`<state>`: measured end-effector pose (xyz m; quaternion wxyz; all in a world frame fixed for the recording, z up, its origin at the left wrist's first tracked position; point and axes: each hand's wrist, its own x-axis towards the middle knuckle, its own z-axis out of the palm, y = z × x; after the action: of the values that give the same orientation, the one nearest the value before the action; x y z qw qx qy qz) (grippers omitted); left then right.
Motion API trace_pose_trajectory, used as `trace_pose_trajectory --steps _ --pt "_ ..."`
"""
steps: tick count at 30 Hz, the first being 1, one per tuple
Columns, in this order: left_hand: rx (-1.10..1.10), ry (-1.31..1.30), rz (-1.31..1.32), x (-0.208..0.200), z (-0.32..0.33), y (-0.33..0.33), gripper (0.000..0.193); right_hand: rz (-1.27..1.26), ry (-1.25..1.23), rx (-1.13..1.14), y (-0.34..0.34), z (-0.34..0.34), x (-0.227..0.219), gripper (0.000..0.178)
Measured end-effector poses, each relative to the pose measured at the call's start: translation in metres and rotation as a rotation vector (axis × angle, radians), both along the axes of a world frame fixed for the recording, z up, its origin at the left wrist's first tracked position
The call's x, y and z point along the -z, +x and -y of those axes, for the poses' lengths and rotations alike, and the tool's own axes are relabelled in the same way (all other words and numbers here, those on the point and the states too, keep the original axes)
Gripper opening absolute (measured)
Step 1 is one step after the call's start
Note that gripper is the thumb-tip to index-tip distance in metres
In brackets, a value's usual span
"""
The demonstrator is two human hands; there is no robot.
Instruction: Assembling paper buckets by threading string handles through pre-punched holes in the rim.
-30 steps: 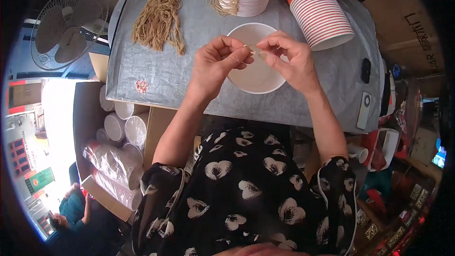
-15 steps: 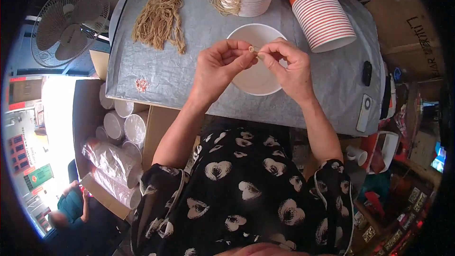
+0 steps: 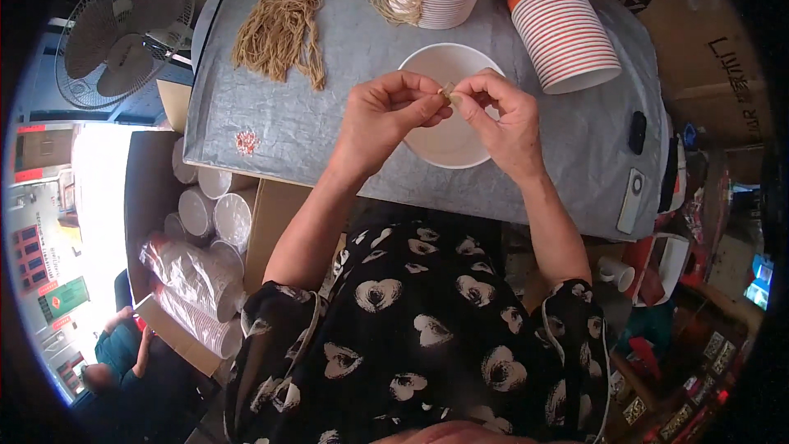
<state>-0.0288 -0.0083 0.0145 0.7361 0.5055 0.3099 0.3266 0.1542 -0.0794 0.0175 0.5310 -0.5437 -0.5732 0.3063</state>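
Observation:
My left hand (image 3: pixel 382 125) and my right hand (image 3: pixel 507 122) meet fingertip to fingertip, each in a pinch. Between them is a small piece of tan twine (image 3: pixel 447 94), mostly covered by the fingers. Right beneath the hands a white paper bucket (image 3: pixel 448 152) stands on the grey-covered table (image 3: pixel 353 45), its open top facing up. Beyond it is a stack of orange-and-white paper buckets (image 3: pixel 436 2), with tan cords (image 3: pixel 404 5) lying against its side. A thick bundle of tan cords (image 3: pixel 281 29) lies at the far left of the table.
A second bucket stack (image 3: pixel 567 37) lies tilted at the far right. Small red-and-white bits (image 3: pixel 246 143) sit near the left edge. A black object (image 3: pixel 637 132) and a pale slim device (image 3: pixel 631 201) lie at right. Wrapped bucket stacks (image 3: pixel 193 279) fill a carton below left, near a fan (image 3: pixel 123 33).
The fingertips have drawn closer together around the twine, and its small round end, visible before, is now mostly covered. The view has shifted slightly.

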Motion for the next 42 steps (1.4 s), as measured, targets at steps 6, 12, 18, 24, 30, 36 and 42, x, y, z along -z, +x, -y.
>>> trace_pose_trajectory --steps 6,12,18,24,30,36,42 --pt "-0.036 0.031 0.026 0.003 0.0 0.001 0.014 -0.002 -0.021 0.006 0.001 0.002 0.004 0.008" --pt "-0.055 0.021 0.042 0.002 0.003 0.003 0.014 -0.016 -0.022 0.011 -0.001 0.003 0.003 0.008" --pt "-0.062 0.004 0.043 0.003 0.004 0.0 0.015 0.004 -0.004 0.01 -0.003 0.002 0.005 0.008" --pt "-0.065 0.093 0.04 0.008 0.002 -0.002 0.013 0.0 -0.017 0.002 -0.005 0.002 0.003 0.007" --pt "-0.092 0.118 0.014 0.002 0.004 -0.001 0.013 -0.021 -0.063 -0.016 -0.005 0.004 -0.001 0.008" --pt "-0.088 0.056 -0.014 -0.003 0.007 0.002 0.015 -0.103 -0.147 -0.045 -0.001 0.007 -0.004 0.014" --pt "-0.073 0.054 0.005 -0.001 0.008 0.004 0.016 -0.2 -0.198 -0.067 0.0 0.008 -0.006 0.019"
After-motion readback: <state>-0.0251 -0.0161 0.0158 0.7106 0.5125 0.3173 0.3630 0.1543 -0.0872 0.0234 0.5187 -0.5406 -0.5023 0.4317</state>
